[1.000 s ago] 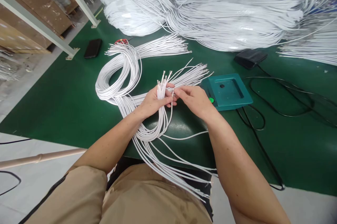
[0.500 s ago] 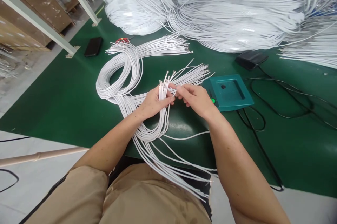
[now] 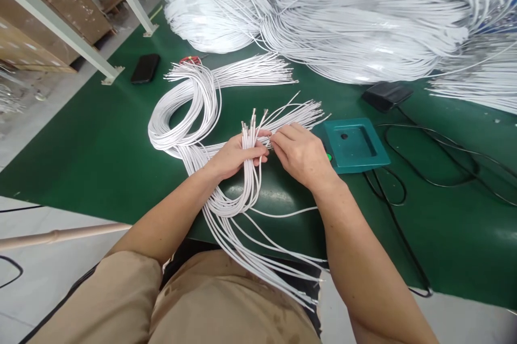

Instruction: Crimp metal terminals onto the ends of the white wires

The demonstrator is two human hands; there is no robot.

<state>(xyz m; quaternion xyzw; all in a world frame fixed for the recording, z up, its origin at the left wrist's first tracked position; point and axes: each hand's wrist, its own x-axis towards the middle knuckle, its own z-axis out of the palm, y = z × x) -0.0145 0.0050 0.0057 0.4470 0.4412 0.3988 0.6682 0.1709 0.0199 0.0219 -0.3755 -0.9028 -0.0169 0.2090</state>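
Note:
My left hand (image 3: pixel 234 156) is closed around a bundle of white wires (image 3: pixel 249 145), thumb across the front. Their metal-tipped ends stick up above the fingers, and the lengths loop down below the hand. Beside it, my right hand (image 3: pixel 301 153) is pinched at the left fingertips, on what looks like the end of a white wire; the fingers partly hide it. Behind both hands lies the rest of the coiled wire hank (image 3: pixel 167 118). Several loose wire ends (image 3: pixel 283 274) hang over the table's near edge by my lap.
A teal tray-like device (image 3: pixel 357 145) with a green button sits right of my hand. Black cables (image 3: pixel 436 145) and a black box (image 3: pixel 386 95) lie beyond it. Large piles of white wire (image 3: pixel 363 21) fill the back. A black phone-like object (image 3: pixel 145 68) rests at left.
My right hand has rolled over so its back shows more, with its fingertips still by the left hand's. The left hand keeps the bundle almost in place.

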